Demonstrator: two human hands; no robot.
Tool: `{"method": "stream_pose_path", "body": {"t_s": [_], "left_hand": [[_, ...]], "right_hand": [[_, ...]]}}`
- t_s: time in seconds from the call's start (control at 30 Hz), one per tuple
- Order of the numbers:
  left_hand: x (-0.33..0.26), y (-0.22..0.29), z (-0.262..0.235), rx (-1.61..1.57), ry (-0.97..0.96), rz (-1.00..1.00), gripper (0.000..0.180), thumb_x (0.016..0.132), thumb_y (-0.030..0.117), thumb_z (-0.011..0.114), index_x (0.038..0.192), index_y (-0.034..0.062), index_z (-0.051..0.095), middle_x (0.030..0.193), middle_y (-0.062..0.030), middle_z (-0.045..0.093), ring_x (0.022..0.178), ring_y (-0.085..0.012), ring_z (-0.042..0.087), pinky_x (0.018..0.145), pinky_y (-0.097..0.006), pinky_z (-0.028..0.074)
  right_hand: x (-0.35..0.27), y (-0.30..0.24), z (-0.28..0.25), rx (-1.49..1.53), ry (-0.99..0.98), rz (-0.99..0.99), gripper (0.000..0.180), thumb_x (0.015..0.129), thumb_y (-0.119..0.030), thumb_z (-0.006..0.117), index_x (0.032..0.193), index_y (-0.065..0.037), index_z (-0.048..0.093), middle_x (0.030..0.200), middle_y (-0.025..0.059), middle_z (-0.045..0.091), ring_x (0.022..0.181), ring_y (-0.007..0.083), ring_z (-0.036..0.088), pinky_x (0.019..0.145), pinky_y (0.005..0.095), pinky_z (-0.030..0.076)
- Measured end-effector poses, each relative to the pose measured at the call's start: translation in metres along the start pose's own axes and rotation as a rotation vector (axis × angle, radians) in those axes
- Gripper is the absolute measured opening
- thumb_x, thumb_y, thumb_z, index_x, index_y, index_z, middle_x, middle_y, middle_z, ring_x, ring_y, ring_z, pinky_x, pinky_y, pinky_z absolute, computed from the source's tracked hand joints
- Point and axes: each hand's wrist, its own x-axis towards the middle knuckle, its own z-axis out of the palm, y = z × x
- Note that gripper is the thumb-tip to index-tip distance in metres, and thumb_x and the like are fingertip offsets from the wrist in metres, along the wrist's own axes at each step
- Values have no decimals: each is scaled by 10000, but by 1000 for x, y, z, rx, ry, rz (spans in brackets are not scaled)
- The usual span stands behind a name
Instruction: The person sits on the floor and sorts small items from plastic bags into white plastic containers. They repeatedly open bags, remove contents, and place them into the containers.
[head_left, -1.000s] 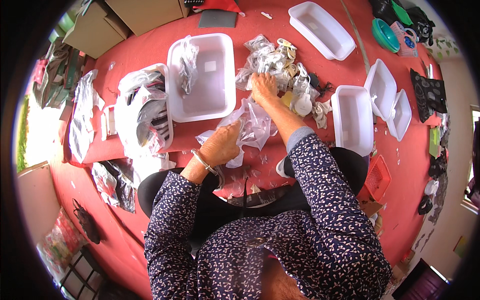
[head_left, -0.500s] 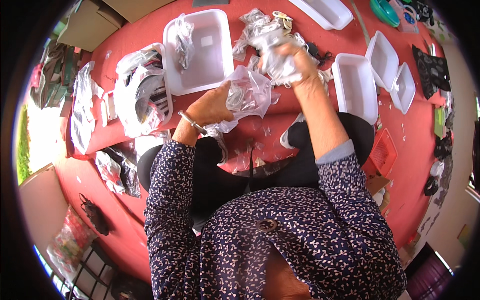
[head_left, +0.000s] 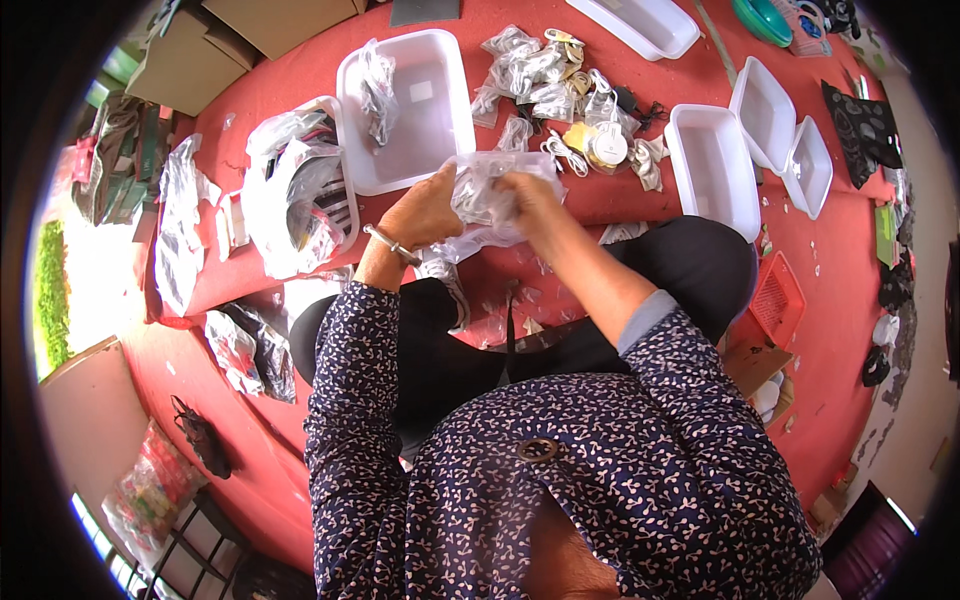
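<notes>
My left hand [head_left: 425, 212] and right hand [head_left: 528, 195] gripped a crinkled clear plastic bag [head_left: 487, 190], its contents unreadable; the white rectangular plastic tub [head_left: 440, 120] held another small bag [head_left: 376, 88].

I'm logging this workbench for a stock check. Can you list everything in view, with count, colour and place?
clear plastic bag: one, transparent, held between both hands at the table edge
white trays: about five, on the red table; the near-left one holds a bagged item
pile of small bagged parts: many, clear with white and yellow contents, table centre
crumpled bags in a tray: several, clear, left of the hands
cardboard boxes: two or so, brown, top left
red basket: one, on the floor at right
left hand: gripping the bag, metal bangle on the wrist
right hand: gripping the bag
</notes>
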Motion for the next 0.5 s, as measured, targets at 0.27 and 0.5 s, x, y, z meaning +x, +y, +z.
{"method": "stream_pose_path", "body": {"t_s": [0.27, 0.5], "left_hand": [[1, -8, 7, 79, 105, 39, 625, 582, 3, 511, 1138, -174, 291, 1002, -353, 478, 1002, -391, 485, 830, -360, 417], [-5, -15, -6, 127, 79, 26, 694, 542, 16, 491, 1209, -78, 324, 1067, -291, 480, 1027, -382, 456, 879, -365, 369]], "right_hand": [[4, 24, 32, -251, 207, 343, 448, 717, -248, 630, 1091, -49, 480, 1114, 108, 479, 1033, 233, 442, 814, 388, 383], [17, -9, -2, -1286, 297, -437, 207, 690, -165, 577, 838, -22, 603, 798, 136, 614, 769, 257, 594, 669, 366, 461]]}}
